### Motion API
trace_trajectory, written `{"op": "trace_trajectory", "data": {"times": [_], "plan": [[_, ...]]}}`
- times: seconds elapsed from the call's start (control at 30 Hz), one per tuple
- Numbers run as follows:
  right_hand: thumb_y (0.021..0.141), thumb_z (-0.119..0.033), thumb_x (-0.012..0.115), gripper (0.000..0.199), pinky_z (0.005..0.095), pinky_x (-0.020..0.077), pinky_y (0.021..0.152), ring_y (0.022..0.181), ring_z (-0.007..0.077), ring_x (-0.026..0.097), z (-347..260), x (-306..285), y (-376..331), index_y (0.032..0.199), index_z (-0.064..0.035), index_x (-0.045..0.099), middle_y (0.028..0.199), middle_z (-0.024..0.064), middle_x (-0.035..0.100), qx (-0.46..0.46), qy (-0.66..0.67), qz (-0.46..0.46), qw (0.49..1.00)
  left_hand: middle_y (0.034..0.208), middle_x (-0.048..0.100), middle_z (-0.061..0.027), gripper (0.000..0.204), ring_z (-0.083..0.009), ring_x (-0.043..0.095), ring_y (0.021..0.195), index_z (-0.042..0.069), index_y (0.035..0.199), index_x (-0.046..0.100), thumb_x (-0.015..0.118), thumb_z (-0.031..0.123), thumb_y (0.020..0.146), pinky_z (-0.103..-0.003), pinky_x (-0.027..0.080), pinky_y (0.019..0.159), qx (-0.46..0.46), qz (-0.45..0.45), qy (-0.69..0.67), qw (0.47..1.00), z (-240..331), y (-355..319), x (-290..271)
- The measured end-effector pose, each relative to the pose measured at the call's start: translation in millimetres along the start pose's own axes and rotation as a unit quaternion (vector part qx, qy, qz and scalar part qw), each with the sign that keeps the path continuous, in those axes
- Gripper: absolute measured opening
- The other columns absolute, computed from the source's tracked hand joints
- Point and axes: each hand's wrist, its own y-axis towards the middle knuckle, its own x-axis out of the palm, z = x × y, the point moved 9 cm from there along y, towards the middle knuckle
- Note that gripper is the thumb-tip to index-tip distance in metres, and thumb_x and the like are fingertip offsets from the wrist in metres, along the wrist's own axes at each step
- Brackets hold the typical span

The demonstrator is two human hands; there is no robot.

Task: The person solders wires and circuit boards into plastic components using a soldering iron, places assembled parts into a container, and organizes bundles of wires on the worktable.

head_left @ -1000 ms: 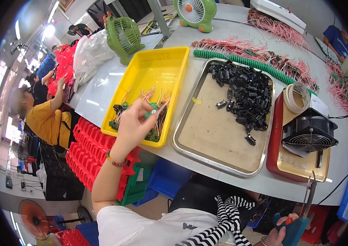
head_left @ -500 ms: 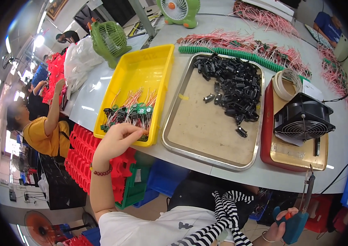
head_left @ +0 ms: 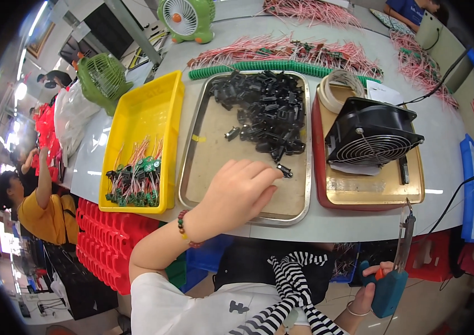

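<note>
My left hand is over the near part of a metal tray. Its thumb and forefinger are slightly apart, with the fingertips beside a small black plastic part. A heap of similar black parts lies at the tray's far side. Low on the right, my right hand grips a teal soldering gun, its tip pointing up near the table edge. Left of the tray, a yellow bin holds small green circuit boards with red and white wires.
A black fan stands on a red-sided, gold-topped tin, beside a roll of clear tubing. Behind the tray run a green coiled tube and bundled wires. Green fans stand at the far left. Co-workers sit left and far right.
My left hand has moved right, from the yellow bin to the black parts in the metal tray. The right hand keeps its grip on the soldering gun. The whole view has shifted.
</note>
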Motion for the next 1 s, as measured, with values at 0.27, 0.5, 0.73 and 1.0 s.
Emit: {"op": "trace_trajectory", "data": {"times": [0.27, 0.5, 0.73, 1.0], "plan": [[0.077, -0.046, 0.07, 0.06, 0.0266, 0.0413, 0.058, 0.059, 0.0141, 0.055, 17.0, -7.2, 2.6, 0.107, 0.0021, 0.049, 0.092, 0.0083, 0.052, 0.025, -0.011, 0.011, 1.0, 0.078, 0.055, -0.0085, 0.02, -0.0292, 0.055, 0.074, 0.005, 0.098, 0.06, 0.067, 0.013, 0.08, -0.038, 0.046, 0.07, -0.052, -0.058, -0.008, 0.997, -10.3, 14.6, 53.4], [0.078, -0.042, 0.069, 0.057, 0.0275, 0.0413, 0.054, 0.057, 0.0169, 0.056, 23.4, -22.0, 1.1, 0.103, 0.0058, 0.05, 0.093, 0.0121, 0.052, 0.011, 0.016, -0.018, 1.0, 0.08, 0.055, -0.0102, 0.019, -0.0293, 0.056, 0.077, 0.005, 0.093, 0.056, 0.068, 0.012, 0.08, -0.037, 0.046, 0.07, 0.07, -0.05, 0.005, 0.996, 4.2, 15.2, 53.5], [0.078, -0.034, 0.069, 0.047, 0.0271, 0.0425, 0.054, 0.058, 0.0191, 0.056, 26.7, -26.9, -2.6, 0.102, 0.0031, 0.051, 0.097, 0.0143, 0.052, 0.007, 0.04, -0.023, 0.999, 0.079, 0.063, -0.009, 0.016, -0.0257, 0.06, 0.074, 0.005, 0.084, 0.063, 0.073, 0.008, 0.073, -0.035, 0.049, 0.065, 0.026, 0.018, -0.099, 0.995, 6.5, 25.4, 30.4], [0.076, -0.025, 0.068, 0.039, 0.027, 0.0433, 0.052, 0.057, 0.0196, 0.057, 28.2, -28.4, -6.5, 0.1, 0.0012, 0.053, 0.099, 0.016, 0.054, -0.01, 0.046, -0.026, 0.999, 0.079, 0.063, -0.0072, 0.014, -0.0254, 0.06, 0.073, 0.005, 0.086, 0.067, 0.072, 0.01, 0.073, -0.034, 0.049, 0.066, 0.109, 0.057, -0.098, 0.988, 61.2, 67.5, 31.2]]}}
